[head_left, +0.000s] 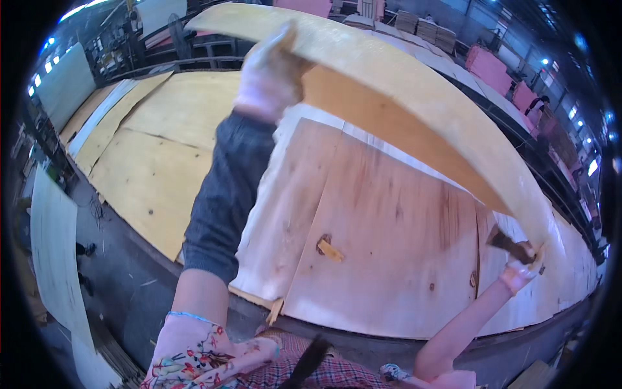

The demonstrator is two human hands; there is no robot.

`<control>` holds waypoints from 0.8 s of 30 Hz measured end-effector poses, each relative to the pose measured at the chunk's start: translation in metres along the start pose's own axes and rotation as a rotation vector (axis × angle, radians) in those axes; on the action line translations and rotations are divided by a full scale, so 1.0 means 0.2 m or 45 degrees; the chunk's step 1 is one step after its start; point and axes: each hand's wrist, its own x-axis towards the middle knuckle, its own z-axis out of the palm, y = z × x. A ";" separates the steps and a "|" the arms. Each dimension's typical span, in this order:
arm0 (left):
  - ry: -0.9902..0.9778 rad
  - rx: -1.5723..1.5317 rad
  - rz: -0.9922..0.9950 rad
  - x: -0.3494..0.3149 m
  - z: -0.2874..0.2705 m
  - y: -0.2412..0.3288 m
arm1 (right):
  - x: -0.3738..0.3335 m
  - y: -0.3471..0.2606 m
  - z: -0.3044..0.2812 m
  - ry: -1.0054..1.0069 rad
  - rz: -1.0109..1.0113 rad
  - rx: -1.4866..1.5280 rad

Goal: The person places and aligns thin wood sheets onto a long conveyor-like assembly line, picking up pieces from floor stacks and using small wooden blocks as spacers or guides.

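Note:
A long, pale wood veneer sheet (pixel 402 65) is lifted and bowed above the worktable, its shaded underside showing. My left hand (pixel 269 78), which looks pale-gloved and is blurred, grips its far left part. At the right end, my right hand (pixel 521 267) is closed at the sheet's edge. A dark brown, flat-ended tool (pixel 508 243) sticks out at that hand; its kind cannot be made out. Below the raised sheet lie reddish-white veneer sheets (pixel 389 246) with knots and a seam. A small yellow wood scrap (pixel 332 252) rests on them beside a knot hole.
Yellowish veneer (pixel 155 162) covers the table's left part. A splintered strip (pixel 275 311) juts from the near edge. Pale boards (pixel 58 253) stand at the left by the grey floor (pixel 129 259). Pink stacks (pixel 489 68) and another person (pixel 538 107) are at the far right.

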 end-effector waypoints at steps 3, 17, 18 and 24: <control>0.038 1.269 0.751 -0.10 -0.45 -0.10 | -0.20 0.62 0.01 -0.362 0.791 0.190; 1.308 -0.199 -0.971 -0.80 -1.77 -1.81 | 0.05 1.29 -2.11 1.261 0.316 -0.876; 1.216 -0.236 -0.933 -0.74 -1.59 -1.84 | 0.08 1.08 -2.27 1.269 0.257 -1.004; 1.237 -0.272 -0.737 -0.75 -1.69 -1.71 | 0.12 1.27 -2.14 1.327 0.500 -1.032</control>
